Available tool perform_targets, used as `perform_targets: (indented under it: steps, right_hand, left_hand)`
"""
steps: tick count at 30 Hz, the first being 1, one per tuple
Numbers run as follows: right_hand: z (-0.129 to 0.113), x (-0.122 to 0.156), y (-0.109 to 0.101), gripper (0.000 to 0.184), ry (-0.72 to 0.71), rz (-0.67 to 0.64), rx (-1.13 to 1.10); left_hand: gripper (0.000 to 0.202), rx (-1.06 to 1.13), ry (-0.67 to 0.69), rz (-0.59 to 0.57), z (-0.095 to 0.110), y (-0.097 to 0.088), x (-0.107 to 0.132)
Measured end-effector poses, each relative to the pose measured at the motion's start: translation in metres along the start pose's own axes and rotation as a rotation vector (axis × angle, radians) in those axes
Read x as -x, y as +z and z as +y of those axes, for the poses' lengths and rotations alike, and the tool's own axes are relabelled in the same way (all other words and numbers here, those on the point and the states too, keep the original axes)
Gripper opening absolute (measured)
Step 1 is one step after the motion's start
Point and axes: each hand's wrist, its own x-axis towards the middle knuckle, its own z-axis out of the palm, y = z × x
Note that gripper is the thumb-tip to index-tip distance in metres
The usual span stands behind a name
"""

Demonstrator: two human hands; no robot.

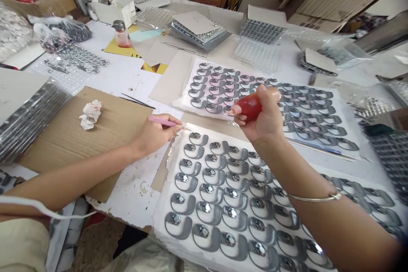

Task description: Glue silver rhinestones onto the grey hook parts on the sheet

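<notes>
My right hand (266, 114) is closed around a small red squeeze bottle (248, 108), its pale nozzle pointing left above the gap between two sheets. My left hand (156, 134) pinches a thin pink stick (164, 121) whose tip reaches the top left corner of the near white sheet (165, 216). That sheet carries rows of grey horseshoe-shaped metal pieces (210, 193), each with a shiny stone. A second sheet of the same grey pieces (306, 112) lies beyond my right hand. A thin bangle (318, 198) circles my right wrist.
A brown cardboard sheet (63, 136) with a crumpled tissue (91, 114) lies at left. A small bottle of pink liquid (121, 34) stands at the back. Clear blister trays (258, 53), stacked trays (25, 114), bags of small parts (60, 32) and boxes (113, 8) crowd the table.
</notes>
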Motion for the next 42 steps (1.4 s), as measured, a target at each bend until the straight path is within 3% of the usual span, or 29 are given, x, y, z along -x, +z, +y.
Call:
perform_targets:
  steps: [3, 5, 8, 11, 20, 28, 42]
  right_hand:
    - [0.001, 0.016, 0.008, 0.046, -0.01, 0.012, -0.008]
    - [0.003, 0.029, 0.017, 0.045, -0.101, -0.029, 0.013]
    - [0.008, 0.044, 0.031, 0.04, -0.222, -0.15, 0.099]
    - [0.017, 0.054, 0.039, 0.034, -0.314, -0.228, 0.171]
    - [0.034, 0.067, 0.042, 0.028, -0.456, -0.299, 0.373]
    - [0.036, 0.065, 0.04, 0.031, -0.493, -0.236, 0.373]
    - [0.035, 0.067, 0.041, 0.026, -0.432, -0.321, 0.363]
  left_hand:
    - [0.006, -0.152, 0.47, -0.042, -0.004, 0.002, 0.017]
    - [0.011, -0.238, 0.772, -0.047, -0.012, 0.007, 0.028]
    - [0.019, -0.393, 0.972, 0.008, -0.022, 0.013, 0.037]
    - [0.019, -0.457, 1.01, 0.007, -0.026, 0.014, 0.039]
    - [0.016, -0.597, 1.082, 0.004, -0.016, 0.014, 0.04]
    - [0.017, -0.715, 1.16, 0.028, -0.01, 0.017, 0.045]
    - [0.013, -0.767, 1.11, 0.016, -0.01, 0.021, 0.045]
